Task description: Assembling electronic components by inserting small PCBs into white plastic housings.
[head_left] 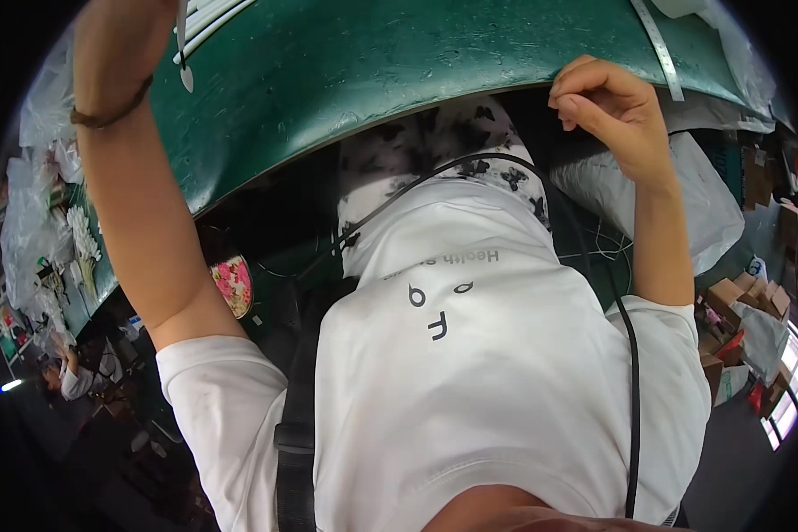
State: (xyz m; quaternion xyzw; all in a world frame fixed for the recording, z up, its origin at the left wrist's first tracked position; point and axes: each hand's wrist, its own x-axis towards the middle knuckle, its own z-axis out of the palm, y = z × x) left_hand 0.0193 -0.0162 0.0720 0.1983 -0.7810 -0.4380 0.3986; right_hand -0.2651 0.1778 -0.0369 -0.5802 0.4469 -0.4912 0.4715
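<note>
My left arm reaches up past the table's edge at the far left. Only the back part of my left hand (124,35) shows; its fingers lie beyond the top of the picture. Close by that hand hangs a thin pale strip with a small leaf-shaped tip (186,80); what bears it is out of sight. Over the table's near edge on the right, my right hand (614,111) is closed, fingers curled and thumb near the index finger. Whether something small sits in that pinch, I cannot make out.
A green tabletop (399,62) curves across the top. White rods (217,22) lie on it at left, and a metal ruler (658,49) at right. A black cable (634,390) runs over my shirt. Cardboard boxes (754,297) and a grey bag (696,199) stand at right; another person (80,377) is far left.
</note>
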